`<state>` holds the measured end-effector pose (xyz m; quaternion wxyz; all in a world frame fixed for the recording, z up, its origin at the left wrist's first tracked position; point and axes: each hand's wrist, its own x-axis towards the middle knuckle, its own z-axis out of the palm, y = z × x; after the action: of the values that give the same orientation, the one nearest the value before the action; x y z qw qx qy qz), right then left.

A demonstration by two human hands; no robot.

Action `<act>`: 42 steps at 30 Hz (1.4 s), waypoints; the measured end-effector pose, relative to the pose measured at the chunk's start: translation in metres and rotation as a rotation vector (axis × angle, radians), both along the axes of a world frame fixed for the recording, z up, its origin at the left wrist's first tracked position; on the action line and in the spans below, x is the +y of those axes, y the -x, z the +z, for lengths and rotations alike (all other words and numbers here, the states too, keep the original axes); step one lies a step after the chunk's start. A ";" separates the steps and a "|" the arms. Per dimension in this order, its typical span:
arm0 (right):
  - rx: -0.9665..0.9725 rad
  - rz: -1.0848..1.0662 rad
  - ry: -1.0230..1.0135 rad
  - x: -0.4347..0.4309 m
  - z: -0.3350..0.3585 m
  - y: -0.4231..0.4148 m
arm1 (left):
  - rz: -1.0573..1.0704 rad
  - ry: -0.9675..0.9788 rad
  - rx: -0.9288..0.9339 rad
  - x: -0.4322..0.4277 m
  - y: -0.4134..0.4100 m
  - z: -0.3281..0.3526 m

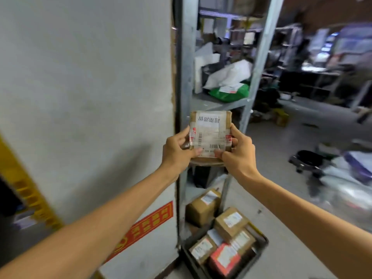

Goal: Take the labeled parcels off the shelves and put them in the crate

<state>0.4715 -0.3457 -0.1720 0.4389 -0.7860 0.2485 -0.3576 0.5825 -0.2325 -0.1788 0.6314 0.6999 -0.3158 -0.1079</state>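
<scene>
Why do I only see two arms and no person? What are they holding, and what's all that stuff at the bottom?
The camera sits on the person's head and looks forward and down, so you see the arms as if through that person's eyes. The left hand and the right hand grip one small brown parcel by its sides. It has a white label with barcodes. Behind it stands a metal shelf with a green bag and a white bag on it. Down on the floor is a dark crate that already holds several labeled boxes. The parcel is up in the air, not yet in the crate.
</scene>
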 end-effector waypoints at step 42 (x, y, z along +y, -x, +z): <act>0.455 -0.712 -0.947 -0.120 -0.725 -0.037 | -0.568 -0.964 0.521 -0.238 -0.067 -0.719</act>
<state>0.5084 -0.4656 -0.8975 0.5294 -0.4324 0.7128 -0.1571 0.6492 -0.4703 -0.8979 0.2469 0.7460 -0.2408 -0.5697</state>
